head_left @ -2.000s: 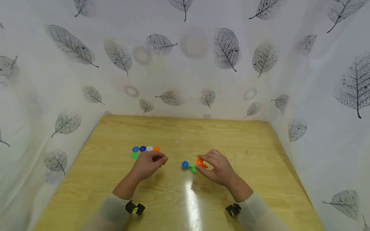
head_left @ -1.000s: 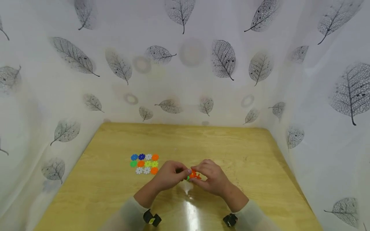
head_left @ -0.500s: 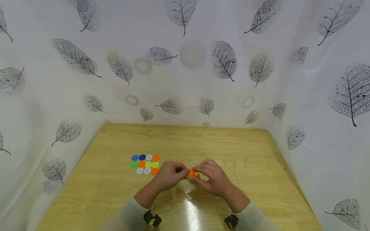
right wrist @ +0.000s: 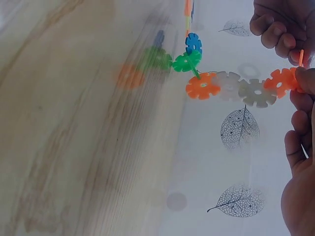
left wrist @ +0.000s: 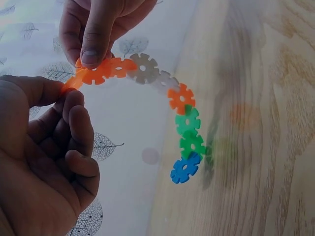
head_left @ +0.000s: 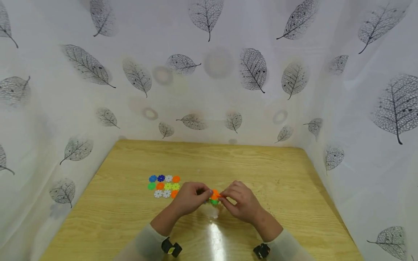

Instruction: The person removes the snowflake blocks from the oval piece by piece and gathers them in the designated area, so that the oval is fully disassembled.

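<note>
My left hand and right hand meet over the middle of the table, fingertips close together. Between them is a chain of plastic snowflake discs slotted edge to edge. In the left wrist view it curves from orange discs through pale white ones and another orange to green discs, with a blue disc at its free end. The right thumb and fingers pinch the orange end of the chain. Between thumb and finger, the left hand grips an orange disc right at that end.
Left of the hands, loose snowflake discs lie in three rows on the wooden table, among them a blue disc, a green disc and a white disc. A leaf-printed curtain surrounds the table's back and sides.
The left hand has come right from beside the loose discs to meet the right hand, which shifted slightly left with the chain. The rows of discs have come into view. Lately the hands hardly move.
</note>
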Demonstrator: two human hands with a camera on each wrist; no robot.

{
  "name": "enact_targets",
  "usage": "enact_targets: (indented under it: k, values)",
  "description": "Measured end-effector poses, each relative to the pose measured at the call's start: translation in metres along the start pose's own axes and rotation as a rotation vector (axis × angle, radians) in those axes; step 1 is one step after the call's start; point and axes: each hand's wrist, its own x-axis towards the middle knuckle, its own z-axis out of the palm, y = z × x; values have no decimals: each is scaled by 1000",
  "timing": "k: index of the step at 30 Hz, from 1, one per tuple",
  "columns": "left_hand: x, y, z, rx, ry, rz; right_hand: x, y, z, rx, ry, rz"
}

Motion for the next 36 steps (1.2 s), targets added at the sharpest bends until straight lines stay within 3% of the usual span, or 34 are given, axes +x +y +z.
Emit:
enact_targets:
  k: [20,36]
  values:
    - [0,3,-5,-26,14,-10,4,-2,0,0,1,-14]
    - [-2,7,-2,-114,85,32,7,0,1,-9,27,-45]
